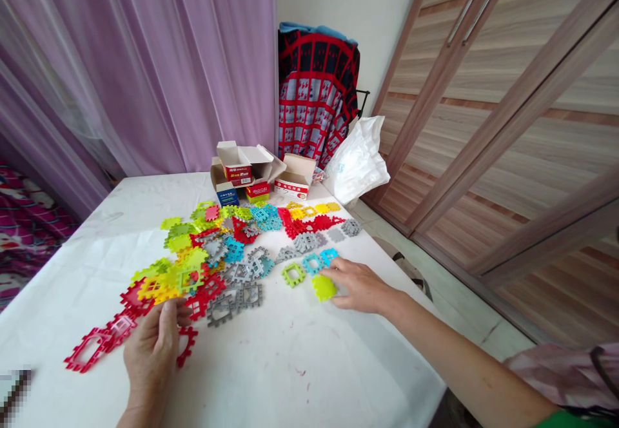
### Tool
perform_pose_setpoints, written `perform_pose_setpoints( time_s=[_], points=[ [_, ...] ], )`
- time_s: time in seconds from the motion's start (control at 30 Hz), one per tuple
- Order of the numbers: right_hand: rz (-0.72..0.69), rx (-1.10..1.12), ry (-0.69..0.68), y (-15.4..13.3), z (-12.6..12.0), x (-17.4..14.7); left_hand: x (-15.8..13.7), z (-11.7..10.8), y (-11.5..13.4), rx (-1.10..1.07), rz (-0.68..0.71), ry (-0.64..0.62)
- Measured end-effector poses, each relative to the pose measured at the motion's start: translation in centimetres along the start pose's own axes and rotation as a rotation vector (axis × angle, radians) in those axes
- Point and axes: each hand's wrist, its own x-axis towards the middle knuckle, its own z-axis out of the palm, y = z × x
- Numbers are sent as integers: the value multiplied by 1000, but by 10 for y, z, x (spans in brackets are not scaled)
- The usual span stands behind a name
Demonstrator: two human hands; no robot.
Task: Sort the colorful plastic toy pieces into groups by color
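Colourful interlocking plastic tiles lie over the white tabletop. My right hand [365,286] pinches a lime-green tile [324,288] just above the cloth. Beside it are a lime-green frame tile [293,275] and blue tiles [313,263]. My left hand [155,338] is at the near edge of the mixed pile, its fingers curled in below the yellow tiles [167,286]. Whatever those fingers may grip is hidden. A red frame tile [187,345] shows partly behind this hand, and more red tiles [89,349] stretch out to its left. Grey tiles [249,294] lie between the two hands.
Several open small cardboard boxes [294,186] stand at the table's back edge. A white plastic bag [360,160] is at the back right corner. Sorted rows of red tiles [314,223], yellow tiles [322,209] and grey tiles [305,242] run along the right side. Wooden wardrobe doors [488,112] rise beyond.
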Motion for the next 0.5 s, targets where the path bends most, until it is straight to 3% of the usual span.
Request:
perform_pose_setpoints(
  time_s=[0.17, 0.5],
  points=[
    [-89, -46, -42, -27, 16, 18, 1, -1, -3, 0, -14, 4],
    [-71, -73, -34, -27, 15, 18, 5, -1, -14, -8, 27, 8]
  ],
)
